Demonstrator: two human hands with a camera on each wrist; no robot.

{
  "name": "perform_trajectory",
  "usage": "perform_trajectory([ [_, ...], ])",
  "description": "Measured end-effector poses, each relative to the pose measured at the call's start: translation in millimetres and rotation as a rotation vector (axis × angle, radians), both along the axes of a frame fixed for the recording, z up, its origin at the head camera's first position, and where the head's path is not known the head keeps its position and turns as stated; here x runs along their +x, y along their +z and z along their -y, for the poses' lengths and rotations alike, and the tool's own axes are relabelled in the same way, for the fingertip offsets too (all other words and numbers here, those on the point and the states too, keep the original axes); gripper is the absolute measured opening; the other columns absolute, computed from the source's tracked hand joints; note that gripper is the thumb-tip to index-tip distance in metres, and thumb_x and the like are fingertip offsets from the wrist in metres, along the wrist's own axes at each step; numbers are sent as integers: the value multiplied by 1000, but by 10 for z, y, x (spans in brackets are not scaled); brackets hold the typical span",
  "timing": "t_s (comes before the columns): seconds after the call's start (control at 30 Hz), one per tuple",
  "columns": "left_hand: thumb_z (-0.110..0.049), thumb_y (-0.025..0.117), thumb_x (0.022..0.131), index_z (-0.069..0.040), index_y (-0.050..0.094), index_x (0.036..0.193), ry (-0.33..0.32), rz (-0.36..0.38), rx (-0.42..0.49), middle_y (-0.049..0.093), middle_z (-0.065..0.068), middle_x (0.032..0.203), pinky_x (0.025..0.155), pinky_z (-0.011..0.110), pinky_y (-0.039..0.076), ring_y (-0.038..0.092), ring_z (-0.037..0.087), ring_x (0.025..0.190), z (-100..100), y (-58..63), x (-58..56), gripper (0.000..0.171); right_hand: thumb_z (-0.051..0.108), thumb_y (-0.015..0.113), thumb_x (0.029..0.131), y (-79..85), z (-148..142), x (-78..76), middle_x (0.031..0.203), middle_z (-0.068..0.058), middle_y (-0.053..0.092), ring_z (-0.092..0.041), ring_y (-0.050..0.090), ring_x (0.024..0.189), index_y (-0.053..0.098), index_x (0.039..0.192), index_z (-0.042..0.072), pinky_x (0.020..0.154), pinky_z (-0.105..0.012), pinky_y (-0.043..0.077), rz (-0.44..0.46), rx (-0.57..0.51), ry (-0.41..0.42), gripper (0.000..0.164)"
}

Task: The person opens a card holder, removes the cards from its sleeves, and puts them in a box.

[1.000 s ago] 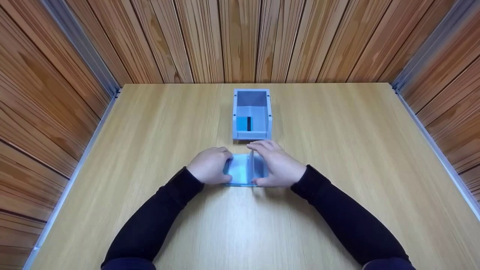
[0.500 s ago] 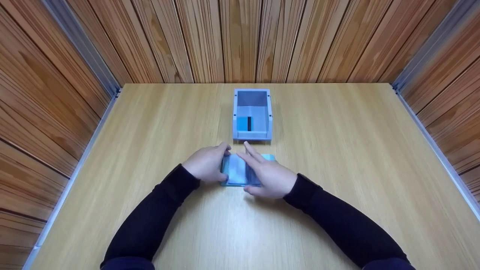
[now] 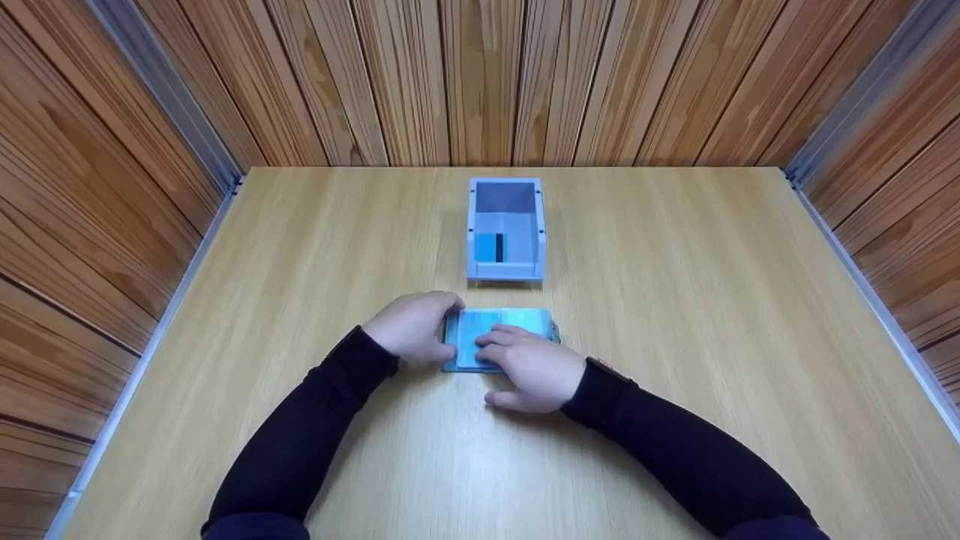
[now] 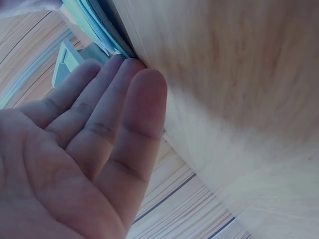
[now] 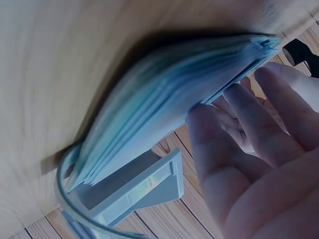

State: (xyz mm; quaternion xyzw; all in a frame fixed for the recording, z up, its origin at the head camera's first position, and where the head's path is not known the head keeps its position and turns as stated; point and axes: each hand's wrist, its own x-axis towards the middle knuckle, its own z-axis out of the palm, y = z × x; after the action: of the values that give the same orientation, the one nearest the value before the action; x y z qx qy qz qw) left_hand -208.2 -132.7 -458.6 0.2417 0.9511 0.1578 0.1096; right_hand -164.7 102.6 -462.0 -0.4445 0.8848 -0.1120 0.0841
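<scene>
A light-blue booklet with clear sleeve-like pages [image 3: 525, 319] lies on the table, its top side flat and glossy. My left hand [image 3: 412, 326] spans its left edge, thumb at the near corner and fingers at the far one. In the left wrist view the nearly straight fingers [image 4: 144, 107] reach the edge of the booklet [image 4: 92, 22]. My right hand [image 3: 536, 367] rests its fingertips on the booklet's upper face, thumb off to the near side. The layered pages [image 5: 159, 94] fan out in the right wrist view, beside a pale loop [image 5: 61, 184].
Behind the booklet stands a grey-blue open bin [image 3: 506, 272]. A blue card-like piece with a black stripe [image 3: 487, 247] lies inside it at the front left. Wood-plank walls [image 3: 480, 82] border the wooden table [image 3: 675, 285] at the back and sides.
A page that stood upright by my right hand has turned over to the left and lies flat. My right hand has moved nearer and down onto the booklet; the left has shifted slightly left.
</scene>
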Motion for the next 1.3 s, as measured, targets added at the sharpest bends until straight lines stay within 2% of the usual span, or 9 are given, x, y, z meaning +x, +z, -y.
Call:
perform_trajectory([
  [0.1, -42, 76, 76, -13, 61, 128, -9, -21, -18, 65, 0, 120, 95, 34, 48, 60, 14, 107, -11, -4, 10, 62, 47, 67, 87, 1, -2, 2, 144, -8, 52, -32, 41, 139, 60, 131, 7, 116, -42, 30, -3, -11, 2, 60],
  [0.27, -52, 77, 73, -13, 62, 128, 2, -30, -51, 64, -1, 120, 94, 34, 48, 59, 14, 106, -31, -17, 22, 69, 46, 69, 86, -3, 0, -3, 141, -8, 54, -30, 43, 137, 61, 129, 8, 116, -42, 31, -4, -27, 0, 58],
  [0.47, -54, 79, 71, -12, 61, 129, 7, -47, -73, 64, 0, 120, 93, 34, 49, 60, 15, 104, -56, -26, 39, 73, 45, 69, 87, -22, 1, -23, 138, -6, 56, -27, 45, 134, 62, 128, 8, 114, -41, 34, 4, -53, -9, 56],
  [0.57, -54, 80, 70, -11, 62, 128, 9, -50, -65, 65, 0, 117, 90, 35, 50, 60, 15, 101, -54, -21, 45, 74, 44, 68, 88, -8, -4, -49, 136, -5, 57, -24, 47, 132, 58, 131, 8, 111, -40, 37, 37, -83, -29, 58],
  [0.77, -50, 82, 69, -9, 64, 123, -17, -83, -40, 65, 0, 111, 84, 35, 50, 59, 16, 93, -38, -18, 45, 70, 39, 71, 88, 154, -76, -196, 128, -12, 58, -24, 57, 116, 52, 135, 5, 97, -38, 48, 166, -237, -130, 61],
  [0.93, -52, 82, 70, -9, 63, 125, 12, -54, -54, 64, 0, 112, 88, 35, 50, 58, 15, 95, -41, 8, 42, 72, 35, 72, 89, 329, -179, -397, 128, -15, 55, -28, 61, 109, 50, 135, 7, 87, -37, 53, 305, -336, -233, 58],
  [1.13, -53, 81, 71, -9, 62, 127, 21, -31, -73, 64, 1, 114, 92, 36, 49, 58, 15, 97, -68, 13, 44, 74, 39, 70, 89, 392, -228, -576, 125, -13, 56, -18, 64, 99, 46, 138, 6, 81, -33, 53, 477, -247, -357, 64],
  [1.3, -52, 81, 71, -9, 62, 127, 15, -32, -77, 64, 2, 115, 92, 36, 49, 59, 16, 99, -86, 3, 46, 73, 36, 74, 87, 348, -169, -623, 116, -10, 58, -19, 68, 87, 46, 136, 0, 75, -32, 56, 609, -182, -437, 66],
])
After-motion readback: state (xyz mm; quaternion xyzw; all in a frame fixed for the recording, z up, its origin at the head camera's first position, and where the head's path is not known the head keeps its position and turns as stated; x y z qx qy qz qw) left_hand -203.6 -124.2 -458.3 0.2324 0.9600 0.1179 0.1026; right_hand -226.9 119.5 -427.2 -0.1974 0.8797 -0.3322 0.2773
